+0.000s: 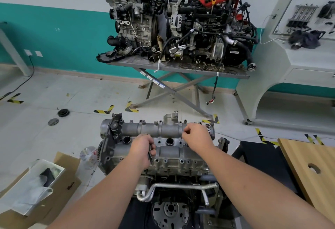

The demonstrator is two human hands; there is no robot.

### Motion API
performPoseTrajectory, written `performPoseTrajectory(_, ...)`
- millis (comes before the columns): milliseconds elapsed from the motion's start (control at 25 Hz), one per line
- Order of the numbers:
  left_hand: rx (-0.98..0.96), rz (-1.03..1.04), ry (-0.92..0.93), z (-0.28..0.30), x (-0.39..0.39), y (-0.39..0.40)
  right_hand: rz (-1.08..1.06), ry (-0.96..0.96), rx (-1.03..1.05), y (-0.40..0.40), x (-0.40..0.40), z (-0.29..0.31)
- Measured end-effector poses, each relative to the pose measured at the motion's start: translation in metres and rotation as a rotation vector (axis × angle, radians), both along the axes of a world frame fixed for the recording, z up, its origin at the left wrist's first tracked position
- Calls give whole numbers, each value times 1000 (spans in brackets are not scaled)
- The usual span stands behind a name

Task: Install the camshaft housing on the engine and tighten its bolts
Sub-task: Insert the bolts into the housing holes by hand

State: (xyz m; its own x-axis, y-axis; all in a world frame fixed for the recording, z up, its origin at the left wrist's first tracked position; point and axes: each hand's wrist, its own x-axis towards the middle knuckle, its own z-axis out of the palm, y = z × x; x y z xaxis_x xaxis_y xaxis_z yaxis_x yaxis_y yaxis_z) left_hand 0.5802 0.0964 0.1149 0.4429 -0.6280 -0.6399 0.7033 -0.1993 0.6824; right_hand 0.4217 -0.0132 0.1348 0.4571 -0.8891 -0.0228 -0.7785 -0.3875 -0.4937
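Observation:
The grey camshaft housing (163, 131) lies on top of the engine (172, 170) in front of me, its bolt holes and two round wells showing. My left hand (143, 149) rests on the housing's middle and grips dark bolts (150, 156) that stick out below the fist. My right hand (196, 134) hovers over the housing's right part, its thumb and fingers pinching a small dark bolt (182, 135) at a hole there.
Two complete engines sit on a metal folding table (174, 67) behind. An open cardboard box (36, 189) lies at the left, a wooden board (311, 167) at the right, a white training stand (290, 65) at the far right. Pulleys (63, 112) lie on the floor.

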Motion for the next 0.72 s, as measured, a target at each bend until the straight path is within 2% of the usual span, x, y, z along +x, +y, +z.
performPoseTrajectory(400, -26, -45, 216, -3, 7, -9, 189, 236, -79, 2, 4, -29)
performPoseTrajectory(560, -46, -52, 237, -5, 6, -16, 303, 254, -119, 2, -5, -32)
performPoseTrajectory(680, -63, -65, 234, -6, 2, -18, 433, 377, -96, -4, -7, -22)
performPoseTrajectory(720, -71, -69, 237, -7, 3, -18, 423, 357, -73, -3, -9, -21)
